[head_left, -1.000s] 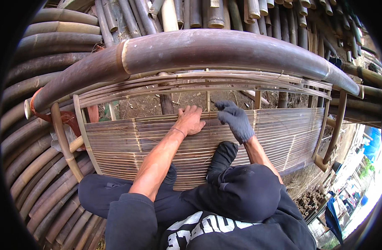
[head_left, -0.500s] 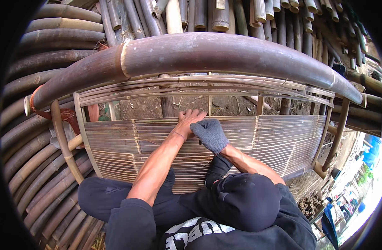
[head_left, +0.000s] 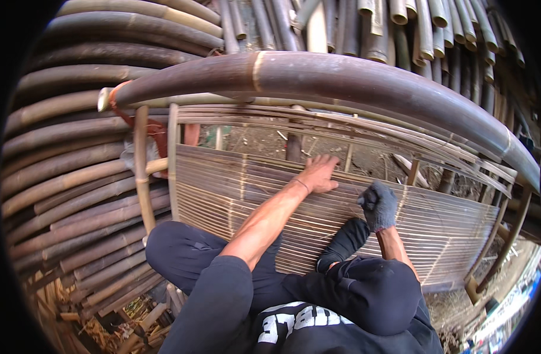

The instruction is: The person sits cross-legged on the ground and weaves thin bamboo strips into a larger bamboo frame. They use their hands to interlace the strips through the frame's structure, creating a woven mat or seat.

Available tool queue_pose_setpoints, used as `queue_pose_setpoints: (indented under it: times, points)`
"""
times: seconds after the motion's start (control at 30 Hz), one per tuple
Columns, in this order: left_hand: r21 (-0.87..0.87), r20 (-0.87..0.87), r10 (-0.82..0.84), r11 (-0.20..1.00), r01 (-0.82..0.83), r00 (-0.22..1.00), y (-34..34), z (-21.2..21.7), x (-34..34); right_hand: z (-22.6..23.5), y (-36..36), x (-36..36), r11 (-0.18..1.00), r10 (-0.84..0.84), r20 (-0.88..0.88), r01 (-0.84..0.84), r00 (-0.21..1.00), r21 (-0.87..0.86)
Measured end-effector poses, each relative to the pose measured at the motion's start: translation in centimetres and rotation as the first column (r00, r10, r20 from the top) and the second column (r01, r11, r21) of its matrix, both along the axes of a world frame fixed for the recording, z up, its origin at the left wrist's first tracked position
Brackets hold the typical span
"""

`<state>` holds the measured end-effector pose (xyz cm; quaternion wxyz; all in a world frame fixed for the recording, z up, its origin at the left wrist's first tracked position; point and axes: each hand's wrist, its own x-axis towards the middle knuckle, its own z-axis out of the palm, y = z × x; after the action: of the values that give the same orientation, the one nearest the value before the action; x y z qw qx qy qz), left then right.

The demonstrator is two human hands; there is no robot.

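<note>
- Bamboo slat panel (head_left: 208, 177) is lying nearside of that fat pole (head_left: 365, 79)
- left hand (head_left: 319, 174) is resting, fingers spread, on its far edge
- gloved right hand (head_left: 379, 204) is now curling clear, can't tell if gripping; left's likely steadying alone

Slatted bamboo platform (head_left: 208, 179): left hand (head_left: 319, 174), black-covered foot (head_left: 345, 241) on it.

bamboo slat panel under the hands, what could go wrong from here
The bare left hand lies on the panel of thin slats near its far edge, so it might catch a splinter. The dark-covered foot rests on the same slats, which could crack under weight. The gloved right hand is close to that foot and might bump it.
</note>
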<state>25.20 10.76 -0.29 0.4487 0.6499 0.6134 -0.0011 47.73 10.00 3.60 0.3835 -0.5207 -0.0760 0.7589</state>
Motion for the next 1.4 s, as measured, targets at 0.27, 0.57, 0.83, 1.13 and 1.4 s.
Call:
queue_pose_setpoints:
  times: [0.27, 0.57, 0.83, 1.13, 1.4]
  points:
    - [0.338, -0.395, -0.266, 0.848, 0.409, 0.879, -4.0, 5.1, -7.3, 0.5, -2.7, 5.0, 0.964, 0.208, 0.549, -0.263, 0.81, 0.024]
    - [0.284, -0.335, -0.685, 0.582, 0.762, 0.647, -8.3, 6.4, -16.6, 2.8, -16.3, 27.5, 0.922, -0.11, 0.241, 0.19, 0.964, -0.336]
    - [0.546, -0.273, -0.674, 0.479, 0.687, 0.687, -10.6, 3.2, -12.8, 3.9, -26.6, 30.3, 0.83, 0.546, 0.819, 0.021, 0.178, -0.557]
    - [0.276, -0.206, -0.887, 0.353, 0.894, 0.413, -7.1, 4.7, -14.1, 5.9, -5.5, -6.6, 0.504, 0.291, 0.849, -0.825, 0.441, 0.256]
    - [0.261, 0.128, -0.576, 0.805, 0.532, 0.808, 0.0, 16.0, -23.5, 12.5, -3.4, -17.7, 0.516, 0.833, 0.236, -0.856, 0.5, -0.009]
